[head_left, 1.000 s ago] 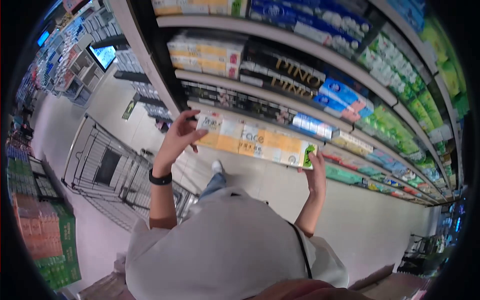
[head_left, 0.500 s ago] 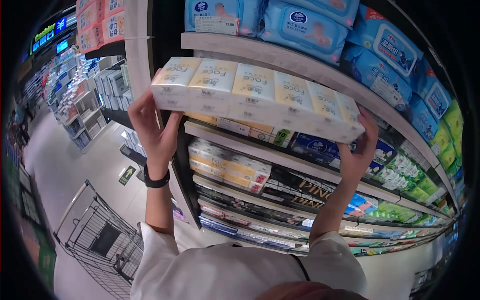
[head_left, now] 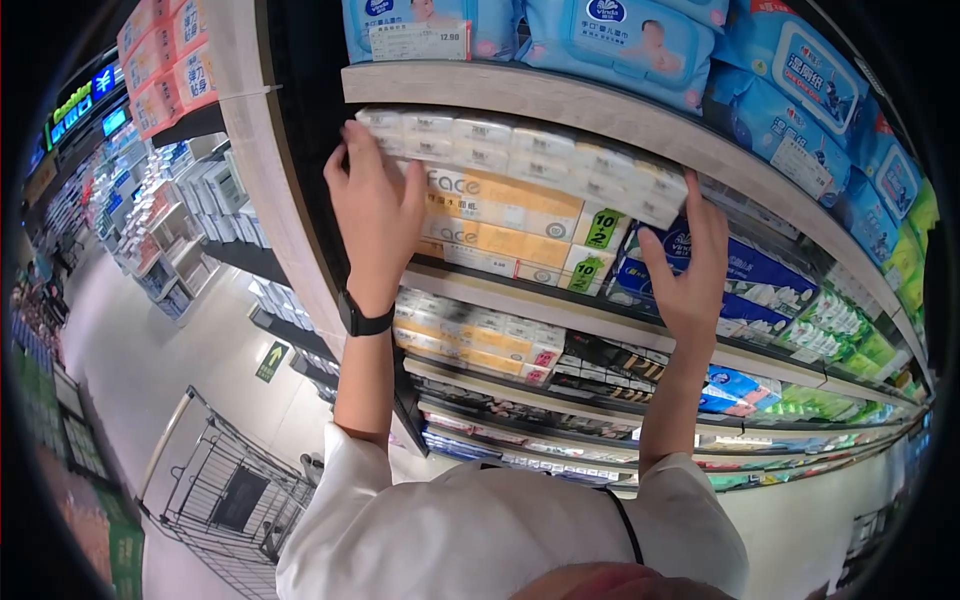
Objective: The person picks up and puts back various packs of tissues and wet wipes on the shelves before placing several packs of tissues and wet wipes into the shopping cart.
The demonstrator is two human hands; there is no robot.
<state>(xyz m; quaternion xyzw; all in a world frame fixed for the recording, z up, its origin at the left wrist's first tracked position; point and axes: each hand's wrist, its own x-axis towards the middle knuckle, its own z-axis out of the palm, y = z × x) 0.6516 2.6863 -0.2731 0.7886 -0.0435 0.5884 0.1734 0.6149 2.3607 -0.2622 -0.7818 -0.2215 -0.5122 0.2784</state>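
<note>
A long multipack of facial tissues (head_left: 525, 155), wrapped in clear film with white and yellow packs, lies in the upper shelf bay on top of yellow "Face" tissue packs (head_left: 500, 205). My left hand (head_left: 375, 200), with a black band on the wrist, grips its left end, thumb at the front. At its right end, my right hand (head_left: 690, 260) has its fingers against the end and its thumb lower down, near a dark blue Vinda pack (head_left: 735, 265). The rear of the multipack is hidden under the shelf above.
Blue wet-wipe packs (head_left: 620, 45) fill the shelf board (head_left: 520, 90) above. Lower shelves (head_left: 480, 335) carry more tissue packs. An upright post (head_left: 285, 180) borders the bay on the left. A shopping cart (head_left: 235, 490) stands on the floor at lower left.
The tissue multipack has moved away from me into the shelf bay, from in front of the shelf edge onto the yellow packs. Both hands have moved forward with it.
</note>
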